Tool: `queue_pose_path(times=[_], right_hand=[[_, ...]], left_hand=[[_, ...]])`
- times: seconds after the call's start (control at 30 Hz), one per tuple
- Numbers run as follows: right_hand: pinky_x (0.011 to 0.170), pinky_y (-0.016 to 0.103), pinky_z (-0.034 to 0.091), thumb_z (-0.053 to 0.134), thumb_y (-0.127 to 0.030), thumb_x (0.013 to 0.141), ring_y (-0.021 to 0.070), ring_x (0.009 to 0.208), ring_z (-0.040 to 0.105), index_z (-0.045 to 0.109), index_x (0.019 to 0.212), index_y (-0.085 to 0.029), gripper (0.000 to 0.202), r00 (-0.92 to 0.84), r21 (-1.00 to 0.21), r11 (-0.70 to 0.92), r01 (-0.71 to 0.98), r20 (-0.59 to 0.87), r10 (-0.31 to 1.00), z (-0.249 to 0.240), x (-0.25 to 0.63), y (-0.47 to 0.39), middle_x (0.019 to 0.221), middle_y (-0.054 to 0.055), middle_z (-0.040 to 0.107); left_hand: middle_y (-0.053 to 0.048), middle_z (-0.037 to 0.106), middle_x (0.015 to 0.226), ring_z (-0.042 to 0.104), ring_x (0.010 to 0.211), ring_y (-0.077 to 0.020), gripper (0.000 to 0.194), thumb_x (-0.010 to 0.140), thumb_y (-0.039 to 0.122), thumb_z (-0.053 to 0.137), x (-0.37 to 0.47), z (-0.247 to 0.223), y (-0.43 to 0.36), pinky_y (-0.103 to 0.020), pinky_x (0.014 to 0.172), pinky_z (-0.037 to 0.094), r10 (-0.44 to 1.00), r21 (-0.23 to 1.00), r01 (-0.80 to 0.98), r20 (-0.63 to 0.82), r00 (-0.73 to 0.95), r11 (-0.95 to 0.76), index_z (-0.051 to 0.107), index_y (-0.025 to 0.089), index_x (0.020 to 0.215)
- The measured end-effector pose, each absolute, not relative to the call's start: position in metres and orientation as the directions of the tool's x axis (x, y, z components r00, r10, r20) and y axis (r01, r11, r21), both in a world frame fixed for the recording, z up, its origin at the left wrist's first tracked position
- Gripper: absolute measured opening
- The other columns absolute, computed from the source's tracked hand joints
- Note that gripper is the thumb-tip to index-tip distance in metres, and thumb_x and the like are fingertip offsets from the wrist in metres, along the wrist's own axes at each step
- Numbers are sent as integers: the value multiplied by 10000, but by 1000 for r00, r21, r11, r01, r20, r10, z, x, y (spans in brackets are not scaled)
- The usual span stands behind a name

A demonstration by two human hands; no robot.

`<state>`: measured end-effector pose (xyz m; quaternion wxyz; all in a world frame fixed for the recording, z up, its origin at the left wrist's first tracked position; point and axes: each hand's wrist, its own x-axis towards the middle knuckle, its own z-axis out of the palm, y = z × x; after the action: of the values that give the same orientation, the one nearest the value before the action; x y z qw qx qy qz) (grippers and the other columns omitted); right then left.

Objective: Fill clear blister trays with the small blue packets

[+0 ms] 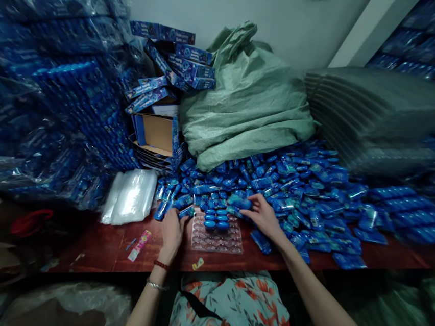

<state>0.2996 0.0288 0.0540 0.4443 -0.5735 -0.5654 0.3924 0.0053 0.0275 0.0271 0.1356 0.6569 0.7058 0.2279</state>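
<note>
A clear plastic tray (213,241) with rows of round hollows lies on the table in front of me. Several blue egg-shaped pieces (216,219) sit in its middle and far part; the hollows nearest me hold nothing. My right hand (263,215), right of the tray, pinches a small blue packet (239,202) between thumb and fingers. On the tray's left, my left hand (173,231) has its fingers closed at another small blue packet (186,212). A large heap of such blue packets (301,196) spreads behind and to the right.
Clear plastic bags (130,196) lie at the left, near a pink wrapper (140,245). Open display boxes (156,133) and a green sack (246,104) stand behind the heap. Wrapped blue stock (43,108) towers at the left; stacked trays (374,112) rise at the right.
</note>
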Motion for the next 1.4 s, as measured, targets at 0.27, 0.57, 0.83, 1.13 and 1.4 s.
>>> queue_pose_path(times=[0.27, 0.57, 0.83, 1.13, 1.4], right_hand=[[679, 345, 570, 583, -360, 809, 193, 798, 653, 550, 1006, -218, 245, 30, -987, -32, 156, -28, 999, 34, 291, -60, 929, 50, 645], [873, 355, 487, 330, 55, 773, 196, 1080, 542, 531, 1195, -171, 519, -478, -473, 522, 710, 220, 850, 40, 265, -48, 1155, 127, 573], [786, 306, 478, 420, -46, 854, 185, 963, 547, 529, 1153, -193, 350, -643, -241, 627, 741, 17, 766, 71, 264, -34, 1050, 92, 570], [738, 308, 444, 428, -27, 846, 186, 820, 568, 495, 1076, -140, 265, -643, -120, 639, 760, 2, 765, 76, 248, -33, 899, 64, 579], [621, 315, 468, 452, -33, 826, 222, 781, 588, 540, 1022, -148, 244, -608, -39, 607, 794, -54, 792, 82, 227, -34, 861, 98, 600]], left_hand=[[-73, 603, 965, 614, 884, -202, 250, 860, 364, 499, -7, 33, -24, -340, 757, 524, 956, 831, 553, 202, -214, -52, 564, 165, 997], [-87, 577, 1094, 591, 1024, -185, 308, 909, 203, 406, 32, 33, -56, -334, 875, 510, 937, 695, 636, 316, 151, -337, 510, 218, 1198], [-115, 578, 1080, 594, 989, -189, 387, 875, 70, 327, 37, 24, -41, -323, 776, 538, 775, 459, 630, 458, 436, -626, 475, 182, 1215], [-114, 578, 1073, 551, 963, -227, 376, 813, 34, 420, 48, 46, -26, -374, 785, 513, 718, 238, 686, 87, 690, -688, 513, 168, 1152], [-138, 545, 1118, 526, 981, -218, 451, 811, -15, 382, 42, 23, -34, -364, 798, 499, 741, 233, 718, 386, 550, -655, 515, 168, 1202]])
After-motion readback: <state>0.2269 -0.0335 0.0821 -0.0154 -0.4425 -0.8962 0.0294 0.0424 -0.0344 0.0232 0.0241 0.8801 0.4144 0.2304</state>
